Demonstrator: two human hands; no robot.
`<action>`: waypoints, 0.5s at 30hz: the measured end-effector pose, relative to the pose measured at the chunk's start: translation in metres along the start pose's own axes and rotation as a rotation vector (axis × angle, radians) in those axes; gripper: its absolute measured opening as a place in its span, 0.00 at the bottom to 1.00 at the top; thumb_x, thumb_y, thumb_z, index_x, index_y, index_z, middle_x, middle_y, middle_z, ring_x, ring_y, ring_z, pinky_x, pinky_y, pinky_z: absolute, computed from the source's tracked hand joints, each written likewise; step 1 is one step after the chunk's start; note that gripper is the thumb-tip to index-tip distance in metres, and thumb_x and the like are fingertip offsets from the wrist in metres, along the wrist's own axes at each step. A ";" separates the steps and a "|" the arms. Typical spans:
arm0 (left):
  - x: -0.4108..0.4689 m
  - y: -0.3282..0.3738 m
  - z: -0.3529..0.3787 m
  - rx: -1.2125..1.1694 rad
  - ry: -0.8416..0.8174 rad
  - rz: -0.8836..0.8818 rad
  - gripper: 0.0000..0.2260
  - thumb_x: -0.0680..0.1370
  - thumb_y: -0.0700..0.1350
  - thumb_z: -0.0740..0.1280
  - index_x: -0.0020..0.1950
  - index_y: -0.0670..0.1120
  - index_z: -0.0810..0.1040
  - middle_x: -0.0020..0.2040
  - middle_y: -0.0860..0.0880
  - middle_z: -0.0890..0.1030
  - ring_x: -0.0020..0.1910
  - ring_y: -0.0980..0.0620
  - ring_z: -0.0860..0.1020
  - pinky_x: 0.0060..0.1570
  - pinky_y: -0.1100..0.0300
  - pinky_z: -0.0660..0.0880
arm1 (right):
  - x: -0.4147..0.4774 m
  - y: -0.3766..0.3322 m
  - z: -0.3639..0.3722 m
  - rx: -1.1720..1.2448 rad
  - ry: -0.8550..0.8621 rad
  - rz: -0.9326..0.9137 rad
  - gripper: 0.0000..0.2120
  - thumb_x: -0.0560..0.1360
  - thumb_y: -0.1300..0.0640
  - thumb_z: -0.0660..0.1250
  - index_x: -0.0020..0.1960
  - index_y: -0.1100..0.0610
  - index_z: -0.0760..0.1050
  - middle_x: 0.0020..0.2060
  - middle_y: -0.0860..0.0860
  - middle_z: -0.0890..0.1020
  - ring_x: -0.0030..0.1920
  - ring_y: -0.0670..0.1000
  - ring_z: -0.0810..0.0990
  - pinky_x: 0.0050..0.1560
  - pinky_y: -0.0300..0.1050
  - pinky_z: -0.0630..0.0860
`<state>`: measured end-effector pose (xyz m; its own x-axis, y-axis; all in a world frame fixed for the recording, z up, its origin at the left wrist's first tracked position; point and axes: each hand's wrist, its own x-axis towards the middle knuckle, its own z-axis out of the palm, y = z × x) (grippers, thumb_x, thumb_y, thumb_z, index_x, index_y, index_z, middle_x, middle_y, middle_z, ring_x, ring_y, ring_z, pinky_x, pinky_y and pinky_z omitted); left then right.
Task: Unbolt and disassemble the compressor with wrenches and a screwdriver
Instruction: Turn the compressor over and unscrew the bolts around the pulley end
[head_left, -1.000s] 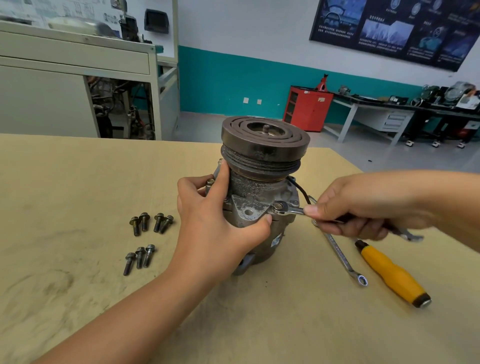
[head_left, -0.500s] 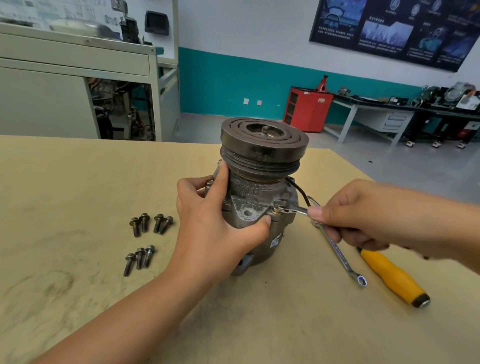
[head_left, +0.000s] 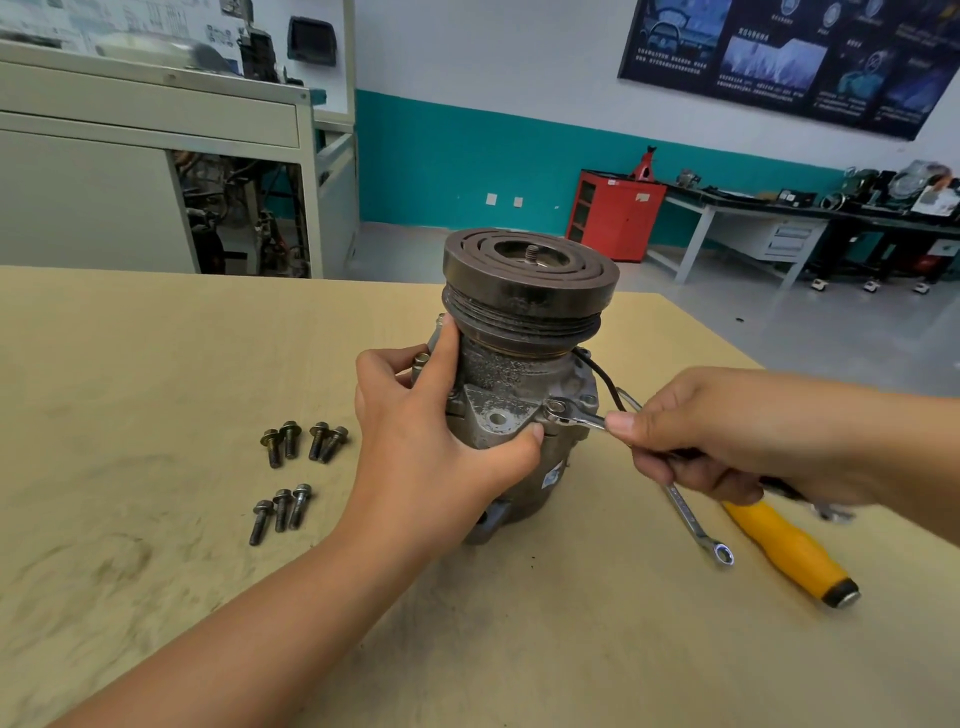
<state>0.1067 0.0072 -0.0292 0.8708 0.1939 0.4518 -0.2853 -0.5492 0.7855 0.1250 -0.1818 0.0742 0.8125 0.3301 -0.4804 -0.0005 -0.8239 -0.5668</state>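
Item, far left on my tan table (head_left: 156, 597): seven loose bolts, a rear group of four (head_left: 304, 442) and a nearer group of three (head_left: 279, 512), lying apart from everything else. Item, centre: the compressor (head_left: 524, 384), standing upright on the table with its dark grooved pulley (head_left: 530, 288) uppermost and a threaded stud showing in the hub. Item: my left hand (head_left: 431, 441), wrapped around the compressor's housing below the pulley, thumb pressed along the front of the mounting lug, fingers curled round the far side, a firm closed hold. Item: a small wrench (head_left: 574, 415), its ring end seated over a bolt head on the housing flange, just right of my left thumb. Item: my right hand (head_left: 727, 431), fingers closed on that wrench's shank, forefinger laid along it toward the head; the other end sticks out past my palm, blurred. Item: a second wrench (head_left: 696, 525), lying flat on the table beneath my right hand, untouched. Item, far right: a screwdriver with yellow handle (head_left: 789, 553), lying just beside the second wrench.
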 end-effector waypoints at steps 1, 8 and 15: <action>0.000 0.000 0.000 -0.004 0.000 0.002 0.42 0.64 0.62 0.73 0.74 0.64 0.57 0.56 0.56 0.58 0.66 0.56 0.61 0.62 0.69 0.59 | 0.002 -0.004 -0.007 -0.079 -0.008 0.006 0.22 0.65 0.37 0.62 0.24 0.54 0.73 0.20 0.48 0.65 0.21 0.47 0.59 0.24 0.38 0.58; 0.000 0.000 -0.001 0.012 -0.005 -0.001 0.43 0.61 0.65 0.69 0.74 0.65 0.55 0.57 0.57 0.58 0.66 0.57 0.61 0.60 0.71 0.58 | 0.015 -0.034 -0.032 -0.636 0.224 -0.193 0.24 0.59 0.31 0.57 0.37 0.50 0.77 0.31 0.45 0.78 0.34 0.43 0.76 0.35 0.38 0.70; 0.000 -0.002 0.000 0.017 -0.003 0.005 0.44 0.62 0.65 0.69 0.75 0.62 0.57 0.55 0.59 0.57 0.66 0.57 0.60 0.60 0.72 0.57 | -0.001 -0.008 -0.029 -0.463 0.281 -0.156 0.27 0.58 0.29 0.57 0.27 0.54 0.72 0.20 0.46 0.72 0.20 0.43 0.67 0.21 0.30 0.64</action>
<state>0.1076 0.0083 -0.0305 0.8706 0.1884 0.4545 -0.2829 -0.5641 0.7758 0.1408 -0.1893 0.0987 0.9068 0.3805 -0.1817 0.3361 -0.9125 -0.2334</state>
